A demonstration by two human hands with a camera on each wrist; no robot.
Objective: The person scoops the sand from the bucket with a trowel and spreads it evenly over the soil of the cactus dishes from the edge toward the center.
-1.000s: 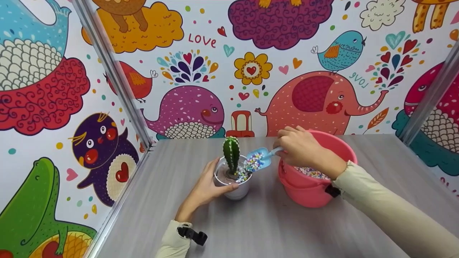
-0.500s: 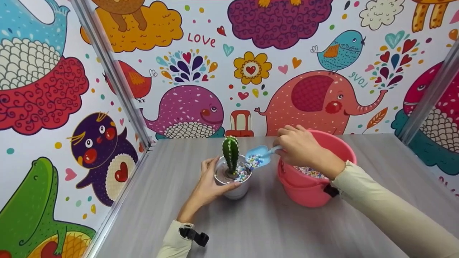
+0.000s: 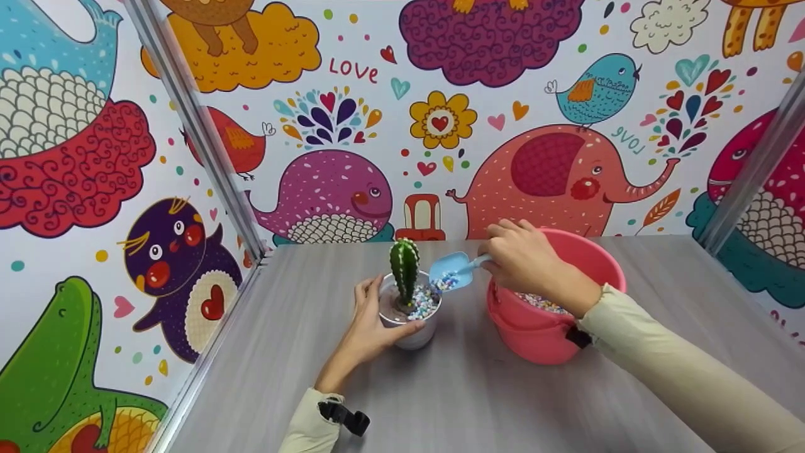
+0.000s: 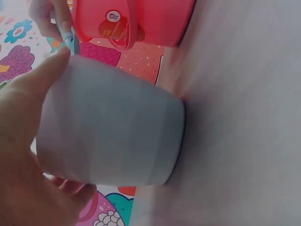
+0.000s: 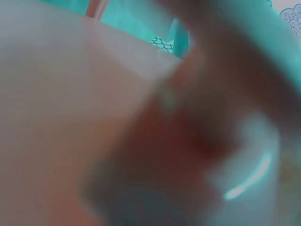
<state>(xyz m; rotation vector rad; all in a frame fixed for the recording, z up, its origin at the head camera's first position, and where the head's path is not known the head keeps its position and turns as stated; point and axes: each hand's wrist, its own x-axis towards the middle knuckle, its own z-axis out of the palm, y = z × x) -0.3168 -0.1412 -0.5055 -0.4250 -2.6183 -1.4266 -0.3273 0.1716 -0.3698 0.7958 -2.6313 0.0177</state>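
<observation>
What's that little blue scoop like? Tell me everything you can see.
The scoop is light blue and looks plastic, with a broad blade and slim handle, which the right hand grips. Multicoloured beads sit toward its front. The blade slopes toward the pale pot; whether they touch, I can't tell.

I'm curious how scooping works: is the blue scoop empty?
No, colorful beads lie in the blue scoop, which the right hand holds beside the cactus.

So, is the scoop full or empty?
Neither: the scoop is partly filled; beads cover some of it, the rest shows bare blue.
</observation>
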